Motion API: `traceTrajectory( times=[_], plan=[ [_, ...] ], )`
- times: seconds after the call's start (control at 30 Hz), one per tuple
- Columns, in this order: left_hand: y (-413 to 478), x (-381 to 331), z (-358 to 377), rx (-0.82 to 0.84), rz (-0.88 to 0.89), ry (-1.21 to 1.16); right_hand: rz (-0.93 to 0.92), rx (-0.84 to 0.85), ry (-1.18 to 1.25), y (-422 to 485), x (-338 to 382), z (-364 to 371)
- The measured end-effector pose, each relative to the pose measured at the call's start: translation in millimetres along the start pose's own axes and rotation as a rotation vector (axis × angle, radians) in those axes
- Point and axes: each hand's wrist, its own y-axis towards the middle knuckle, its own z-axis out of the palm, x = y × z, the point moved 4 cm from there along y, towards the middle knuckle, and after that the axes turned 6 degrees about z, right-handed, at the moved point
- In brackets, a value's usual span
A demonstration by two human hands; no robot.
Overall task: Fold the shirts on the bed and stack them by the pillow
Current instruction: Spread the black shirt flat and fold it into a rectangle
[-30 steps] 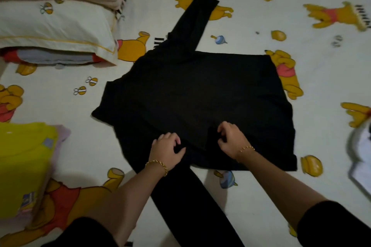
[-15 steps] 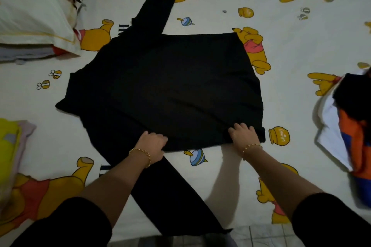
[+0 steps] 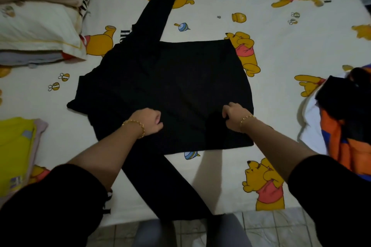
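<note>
The black long-sleeved shirt (image 3: pixel 170 78) lies flat in the middle of the cream bear-print bed sheet (image 3: pixel 281 50), shoulders left and hem right; 1 sleeve runs far, the other trails near, over the bed's edge. The white pillow (image 3: pixel 36 26) sits far left, well apart from it.

Both hands are on the near part of the shirt's body. The left hand (image 3: pixel 149 121) and the right hand (image 3: pixel 233 114) each have fingers curled down, pinching black cloth; the fabric is too dark to tell whether a fold is already lifted.

This looks like the lengthwise fold of the near side. To do it well, the 2 pinches should travel together and level, so the crease runs straight from shoulder to hem; the near sleeve wants laying back along the body — otherwise it will likely bunch.

A yellow folded shirt (image 3: pixel 14 156) lies near left; a mixed pile of unfolded clothes (image 3: pixel 345 126) sits at the right.
</note>
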Motion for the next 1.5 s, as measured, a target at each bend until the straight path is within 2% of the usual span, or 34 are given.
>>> traceTrajectory(
  times=[0.2,0.4,0.53,0.67,0.83,0.97,1.1,1.2,1.33,1.5],
  plan=[
    [69.6,26.9,-73.5,-0.126,-0.106,-0.033,0.03,-0.107,0.064,75.8,-0.1,-55.1],
    [151.0,56.5,-117.4,-0.186,-0.201,0.09,0.079,-0.295,0.119,168.1,-18.6,-95.5],
    [202.8,72.8,-127.5,-0.203,-0.239,0.09,0.145,-0.322,0.165,225.6,-28.4,-115.9],
    [255.3,81.9,-127.7,-0.215,-0.266,0.087,0.206,-0.262,0.151,274.8,-35.0,-126.1],
    [299.2,85.9,-121.5,-0.188,-0.276,0.074,0.185,-0.221,0.16,311.8,-32.5,-127.8],
    [318.7,90.5,-126.6,-0.269,-0.247,0.088,0.221,-0.331,0.19,325.0,-33.8,-134.6],
    [330.1,90.0,-136.5,-0.337,-0.222,0.003,0.299,-0.402,0.216,330.6,-38.3,-142.3],
    [331.4,93.4,-147.9,-0.304,-0.197,-0.089,0.284,-0.414,0.273,337.7,-23.2,-149.1],
    [339.7,121.4,-184.2,-0.373,-0.209,-0.146,0.195,-0.348,0.376,363.7,19.7,-172.0],
    [355.4,185.3,-229.7,-0.456,-0.281,-0.179,0.117,-0.251,0.662,417.4,89.1,-210.3]
  ],
)
